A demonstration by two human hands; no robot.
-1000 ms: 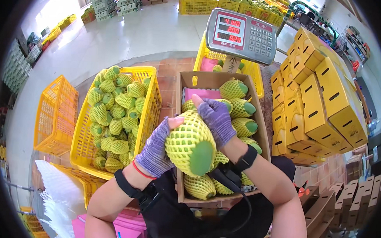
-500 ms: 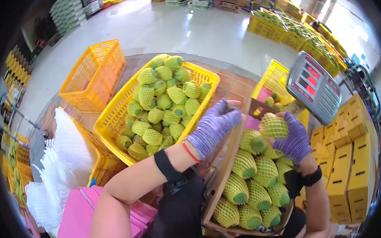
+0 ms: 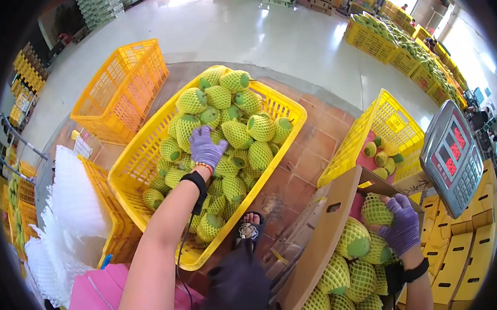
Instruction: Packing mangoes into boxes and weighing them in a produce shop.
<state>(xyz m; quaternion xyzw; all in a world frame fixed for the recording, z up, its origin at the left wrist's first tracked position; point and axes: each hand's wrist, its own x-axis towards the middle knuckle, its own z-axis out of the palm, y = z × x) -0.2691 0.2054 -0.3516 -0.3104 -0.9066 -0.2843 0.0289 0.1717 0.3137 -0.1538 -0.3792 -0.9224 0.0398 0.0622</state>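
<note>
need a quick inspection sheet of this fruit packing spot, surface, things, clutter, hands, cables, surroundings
surface: red-brown tiled floor under the crates; pale smooth floor beyond.
job's things: yellow crate full of green fruit in foam net sleeves; cardboard box partly packed with the same fruit.
clutter: stack of white foam nets at left; pink bin at lower left.
hands: left hand, purple glove, spread over fruit in the crate, grip not clear; right hand, purple glove, closed on a netted fruit in the box.
cables: thin dark cord hanging by the left forearm.
surroundings: empty orange-yellow crate; weighing scale; second yellow crate; yellow cartons; more fruit crates far back.
</note>
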